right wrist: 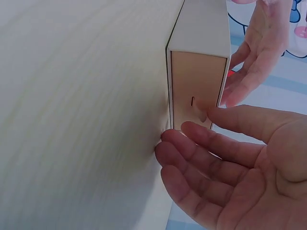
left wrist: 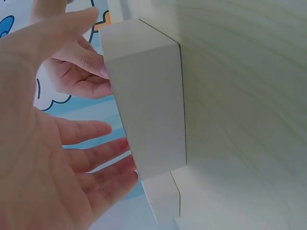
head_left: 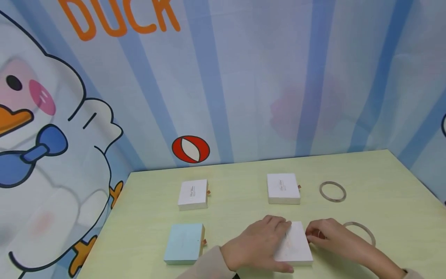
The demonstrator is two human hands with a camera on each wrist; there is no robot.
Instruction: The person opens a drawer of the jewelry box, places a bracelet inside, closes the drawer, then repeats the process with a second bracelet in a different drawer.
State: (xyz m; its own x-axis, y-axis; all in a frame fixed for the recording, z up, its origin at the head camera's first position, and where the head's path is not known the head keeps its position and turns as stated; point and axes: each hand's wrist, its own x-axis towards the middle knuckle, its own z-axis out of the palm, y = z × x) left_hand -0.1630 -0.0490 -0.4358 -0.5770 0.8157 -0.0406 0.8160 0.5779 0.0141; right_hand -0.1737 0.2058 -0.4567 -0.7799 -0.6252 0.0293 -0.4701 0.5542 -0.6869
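Note:
In the head view my left hand (head_left: 259, 242) lies across a white drawer box (head_left: 296, 246), fingers extended over its top. The left wrist view shows those fingertips along the box's upper edge, the thumb held apart. My right hand (head_left: 336, 236) is at the box's right end, fingers loosely bent. There, the right wrist view shows the peach-coloured drawer front (right wrist: 196, 76) flush inside the white sleeve, with a small pull tab (right wrist: 201, 115). The thumb tip is right at the tab and the index fingertip just below, a gap between them.
Two white boxes, one at back left (head_left: 193, 194) and one behind my hands (head_left: 283, 188), each have a small orange tab. A light-blue box (head_left: 184, 243) sits front left. On the right lie two grey rings, one farther back (head_left: 332, 192) and one (head_left: 367, 230) partly behind my right hand.

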